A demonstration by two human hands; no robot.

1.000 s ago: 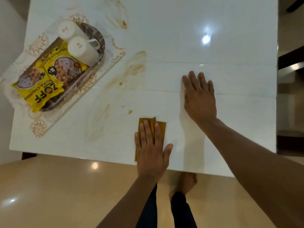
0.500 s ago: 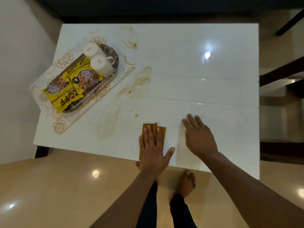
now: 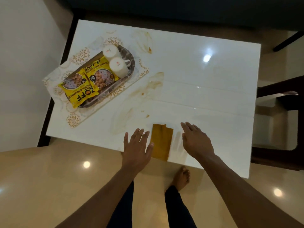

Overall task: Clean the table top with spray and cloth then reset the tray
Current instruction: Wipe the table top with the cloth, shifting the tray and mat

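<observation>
Glossy beige floor tiles (image 3: 49, 186) fill the near part of the view, with the person's dark trouser legs and one bare foot (image 3: 181, 177) standing just short of the white table (image 3: 205, 112).

At the table's near edge lies the folded mustard-yellow cloth (image 3: 162, 142), its near end reaching the edge. The left hand (image 3: 137, 148) hovers just beside the cloth on its left, fingers straight and spread, holding nothing; its thumb tip overlaps the cloth's left border, though whether it touches cannot be told. The right hand (image 3: 195, 141) is on the cloth's other side, a little apart from it, fingers straight and relaxed, also holding nothing; whether it rests on the surface cannot be told.

Farther in, toward the middle of the surface, brown stains (image 3: 153, 86) and a few crumbs smear the top, and another stain (image 3: 147, 43) sits near the far edge.

At the far left corner a patterned placemat (image 3: 74, 120) lies askew, overhanging the left edge. On it sits the dark oval tray (image 3: 130, 63), carrying two yellow snack packets (image 3: 88, 84) and two white cups (image 3: 115, 61) turned upside down, side by side at the tray's far end.
</observation>
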